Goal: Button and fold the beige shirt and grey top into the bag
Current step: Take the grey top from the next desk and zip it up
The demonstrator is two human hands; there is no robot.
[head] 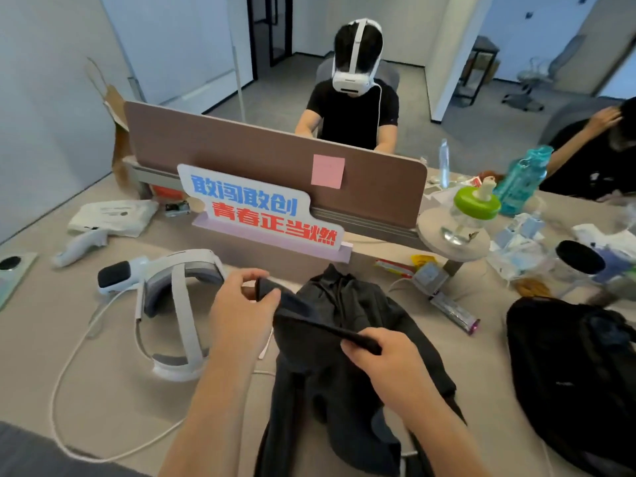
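**A:** Where is the grey top (344, 390) now?

**B:** It lies on the surface (38, 346), in front of the sign (258, 208) with blue and red letters and a little to the right of it. It is dark grey and crumpled, and its lower part reaches toward the person.

**A:** And what do the hands do?

**B:** Both are clamped on the top. The left hand (241, 304), in front of the sign, pinches a corner of the cloth between thumb and fingers and holds it up. The right hand (382, 359), further from the sign and more to the right, grips an edge of the same cloth with curled fingers. The two hands are apart, and a band of cloth stretches between them, above the rest of the top.

**A:** Where is the bag?

**B:** The black bag (568, 373) lies far to the right of the sign, apart from the top. I cannot tell whether it is open.

**A:** What else is near the sign?

**B:** A white headset (179, 304) with a cable lies in front of the sign to the left, just beside the left hand. Behind the sign stands a brown divider (275, 149) with a pink note (327, 171).
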